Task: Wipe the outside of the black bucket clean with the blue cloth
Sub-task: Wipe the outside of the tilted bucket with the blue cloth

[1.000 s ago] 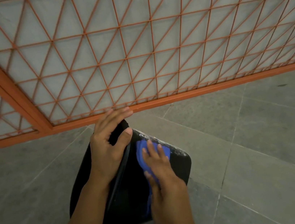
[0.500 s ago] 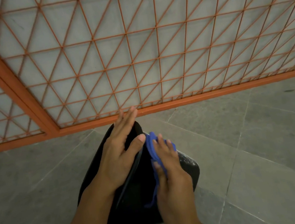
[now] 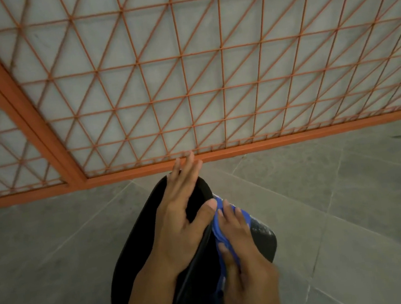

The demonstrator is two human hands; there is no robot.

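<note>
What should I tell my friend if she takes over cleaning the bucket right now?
Left hand: flat on the black bucket, fingers straight, steadying it.
Right hand: pressing the blue cloth flat against the bucket's outside wall, fingers spread over it.
The bucket lies tipped on the grey tile floor, close to the orange mesh fence.
Done: wiping is under way on the upper right side. A pale speckled patch shows just right of the cloth.
Left: probably wipe that patch, then turn the bucket for the sides not in view. How clean those are cannot be told.
</note>
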